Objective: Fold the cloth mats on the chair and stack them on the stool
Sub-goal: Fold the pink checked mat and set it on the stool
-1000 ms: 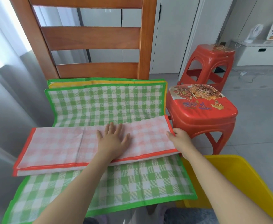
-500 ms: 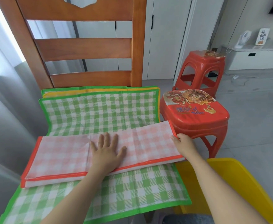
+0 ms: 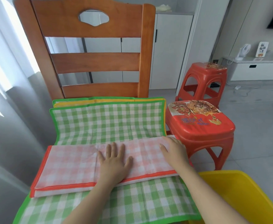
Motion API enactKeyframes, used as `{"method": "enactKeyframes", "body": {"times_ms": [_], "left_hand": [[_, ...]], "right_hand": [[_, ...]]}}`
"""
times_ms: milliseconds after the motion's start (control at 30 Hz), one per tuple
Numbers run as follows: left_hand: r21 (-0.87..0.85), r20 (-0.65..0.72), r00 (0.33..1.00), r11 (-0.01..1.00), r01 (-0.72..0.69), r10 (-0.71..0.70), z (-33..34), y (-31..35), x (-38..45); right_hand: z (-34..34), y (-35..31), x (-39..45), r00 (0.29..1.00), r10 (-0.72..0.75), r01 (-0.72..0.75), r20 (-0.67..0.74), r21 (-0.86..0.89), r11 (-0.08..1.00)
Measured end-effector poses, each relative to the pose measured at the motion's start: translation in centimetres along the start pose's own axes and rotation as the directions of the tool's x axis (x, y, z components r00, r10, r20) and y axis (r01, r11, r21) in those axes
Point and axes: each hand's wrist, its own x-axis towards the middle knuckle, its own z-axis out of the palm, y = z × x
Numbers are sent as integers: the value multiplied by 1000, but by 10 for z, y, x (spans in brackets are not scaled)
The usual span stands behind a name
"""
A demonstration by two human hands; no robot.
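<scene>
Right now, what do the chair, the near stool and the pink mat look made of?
Chair: wood, glossy varnish, visible grain. Near stool: moulded red plastic, shiny, printed top. Pink mat: thin woven or non-woven fabric, matte, stitched orange border; which weave is unclear.

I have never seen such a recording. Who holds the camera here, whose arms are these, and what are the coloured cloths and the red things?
Nobody holds it: a person wears the camera on the head, so it looks down at their own arms. The left hand lies flat on a folded orange checked mat; the right hand rests on that mat's right end. Neither hand grips anything. Under it lies an open green checked mat, on a wooden chair. Beside the chair stands a red stool, its top bare; a second red stool stands behind. At the lower right is something yellow.
</scene>
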Motion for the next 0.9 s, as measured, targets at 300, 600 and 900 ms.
{"method": "enactKeyframes", "body": {"times_ms": [300,600,900], "left_hand": [[-132,-34,997,989,66,-71,-6,-16,0],[-18,-28,953,954,300,-300,-23,-125,-16],[-209,21,943,920,330,-334,-44,-143,-27]], "right_hand": [[65,-58,-13,926,-255,295,278,-113,949],[66,-75,-18,945,-159,224,285,-212,951],[86,-126,-27,864,-330,351,380,15,936]]}}
